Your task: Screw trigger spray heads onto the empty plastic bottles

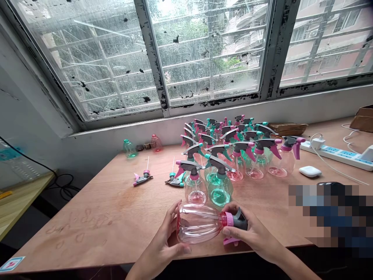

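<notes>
A clear pink spray bottle [198,224] lies sideways in the air above the table's front edge, between my two hands. My left hand [170,237] is wrapped round its base end, thumb below and fingers behind. At the neck, my right hand [250,229] grips the pink collar and the dark grey spray head [240,220]; part of the pink trigger [231,241] shows underneath. Just behind stand a pink spray bottle [196,191] and a green spray bottle [220,190], both upright with heads on.
Several assembled spray bottles [237,163] crowd the table behind. Loose spray heads [143,178] lie left of them; a headless green bottle [129,149] and pink bottle [156,144] stand by the wall. At right are a power strip [340,153] and a white case [310,171].
</notes>
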Demonstrator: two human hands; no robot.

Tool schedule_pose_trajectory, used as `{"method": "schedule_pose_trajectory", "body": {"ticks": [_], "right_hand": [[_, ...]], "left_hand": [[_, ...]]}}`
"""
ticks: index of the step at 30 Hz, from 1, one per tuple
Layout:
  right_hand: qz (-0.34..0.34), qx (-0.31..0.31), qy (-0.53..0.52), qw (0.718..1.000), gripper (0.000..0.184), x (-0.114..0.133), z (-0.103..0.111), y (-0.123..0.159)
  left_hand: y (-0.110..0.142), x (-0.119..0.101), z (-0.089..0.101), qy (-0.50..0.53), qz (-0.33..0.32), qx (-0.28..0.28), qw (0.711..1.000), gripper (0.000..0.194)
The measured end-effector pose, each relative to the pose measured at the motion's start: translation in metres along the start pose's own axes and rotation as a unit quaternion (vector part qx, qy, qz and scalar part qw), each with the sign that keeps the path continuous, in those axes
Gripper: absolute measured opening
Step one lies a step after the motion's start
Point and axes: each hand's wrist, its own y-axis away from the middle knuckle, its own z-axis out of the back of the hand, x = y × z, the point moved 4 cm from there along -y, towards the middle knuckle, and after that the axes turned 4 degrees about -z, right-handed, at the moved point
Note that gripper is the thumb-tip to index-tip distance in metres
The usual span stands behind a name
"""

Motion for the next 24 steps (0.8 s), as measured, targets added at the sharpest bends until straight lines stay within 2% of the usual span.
{"method": "schedule_pose_trajectory", "body": {"ticks": [9, 16, 21, 24], "right_hand": [[0.033, -0.019, -0.007, 0.999, 0.038, 0.0032, -0.0006, 0.0010], [0.016, 0.013, 0.005, 1.000, 0.033, 0.0020, 0.0002, 0.0015], [0.014, 0.007, 0.006, 1.000, 0.031, 0.0008, -0.0002, 0.0019], [-0.003, 0.012, -0.011, 1.000, 0.034, -0.0013, -0.0008, 0.0019]], "left_hand": [[-0.0004, 0.0000, 0.0007, 0.012, -0.004, -0.002, 1.000, 0.092], [0.0033, 0.0005, -0.0002, -0.041, -0.009, 0.023, 0.999, 0.090], [0.0007, 0.0025, -0.0009, -0.028, -0.034, 0.035, 0.998, 0.086], [0.0005, 0.0043, 0.0003, -0.033, -0.028, 0.028, 0.999, 0.092]]}}
